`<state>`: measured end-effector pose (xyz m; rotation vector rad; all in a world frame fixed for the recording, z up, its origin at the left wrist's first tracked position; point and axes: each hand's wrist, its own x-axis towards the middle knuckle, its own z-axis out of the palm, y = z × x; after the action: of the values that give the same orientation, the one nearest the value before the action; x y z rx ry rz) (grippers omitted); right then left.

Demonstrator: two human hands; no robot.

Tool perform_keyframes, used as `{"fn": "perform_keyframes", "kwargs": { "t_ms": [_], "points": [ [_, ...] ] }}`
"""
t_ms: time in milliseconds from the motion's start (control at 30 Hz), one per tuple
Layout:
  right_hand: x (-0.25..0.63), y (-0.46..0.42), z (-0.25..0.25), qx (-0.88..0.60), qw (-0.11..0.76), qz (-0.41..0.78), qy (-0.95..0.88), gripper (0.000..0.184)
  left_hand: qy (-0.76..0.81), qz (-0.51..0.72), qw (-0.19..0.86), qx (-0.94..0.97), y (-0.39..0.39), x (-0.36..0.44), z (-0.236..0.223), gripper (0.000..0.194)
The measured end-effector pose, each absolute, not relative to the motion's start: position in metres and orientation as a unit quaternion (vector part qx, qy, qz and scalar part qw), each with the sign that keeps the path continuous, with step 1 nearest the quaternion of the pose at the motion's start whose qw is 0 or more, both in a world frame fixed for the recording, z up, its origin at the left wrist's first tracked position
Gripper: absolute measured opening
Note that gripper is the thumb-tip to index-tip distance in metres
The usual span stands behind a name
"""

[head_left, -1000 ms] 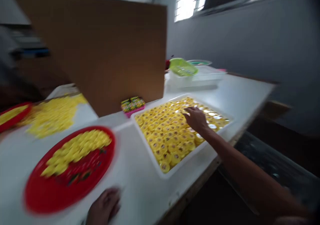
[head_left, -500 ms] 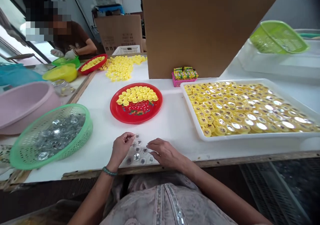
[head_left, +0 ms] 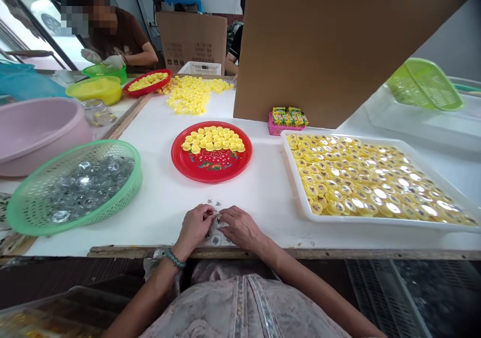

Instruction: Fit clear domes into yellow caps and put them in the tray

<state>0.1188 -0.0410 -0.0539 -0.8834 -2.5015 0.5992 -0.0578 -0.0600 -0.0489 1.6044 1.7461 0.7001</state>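
Note:
My left hand (head_left: 196, 226), wearing a beaded bracelet, is closed in a pinch just above the table. A small clear piece (head_left: 215, 214) shows at its fingertips, too small to make out fully. My right hand (head_left: 241, 229) meets it there, thumb and fingers pinched together; what they hold, if anything, is hidden. Several clear round plastic pieces with dark prints (head_left: 216, 240) lie on the table under and around my fingers. Beyond my hands sits a red plate (head_left: 210, 175) with small yellow cups (head_left: 214, 138) across its far half.
To my right stands a white tray (head_left: 300, 198) full of yellow cups under shiny printed tops. A green basket (head_left: 137, 170) of clear pieces and a pink basin (head_left: 41, 147) are at left. A cardboard panel (head_left: 300, 42) rises behind. A gloved co-worker (head_left: 128, 42) sits far left.
My right hand has come from the white tray to the clear pieces in front of me. Both hands have since drawn together until their fingertips meet. The view has swung left.

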Motion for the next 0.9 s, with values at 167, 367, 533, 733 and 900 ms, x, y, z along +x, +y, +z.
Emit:
{"fn": "perform_keyframes", "kwargs": {
  "t_ms": [167,367,533,733,900],
  "points": [
    [0.113,-0.039,-0.062,-0.347,0.230,0.255,-0.873,0.019,0.665,0.268,0.344,0.607,-0.061,-0.058,-0.050,0.015],
    [0.124,-0.044,-0.063,-0.397,0.299,0.288,-0.819,0.025,0.672,0.274,0.361,0.586,-0.063,-0.061,-0.040,0.017],
    [0.124,-0.044,-0.060,-0.398,0.359,0.289,-0.793,0.031,0.588,0.356,0.533,0.494,-0.058,-0.049,-0.041,0.030],
    [0.124,-0.044,-0.065,-0.370,0.328,0.306,-0.814,0.036,0.603,0.359,0.538,0.467,-0.057,-0.046,-0.051,0.031],
    [0.123,-0.042,-0.063,-0.407,0.329,0.337,-0.783,0.023,0.655,0.263,0.442,0.553,-0.059,-0.050,-0.037,0.025]
  ]
}}
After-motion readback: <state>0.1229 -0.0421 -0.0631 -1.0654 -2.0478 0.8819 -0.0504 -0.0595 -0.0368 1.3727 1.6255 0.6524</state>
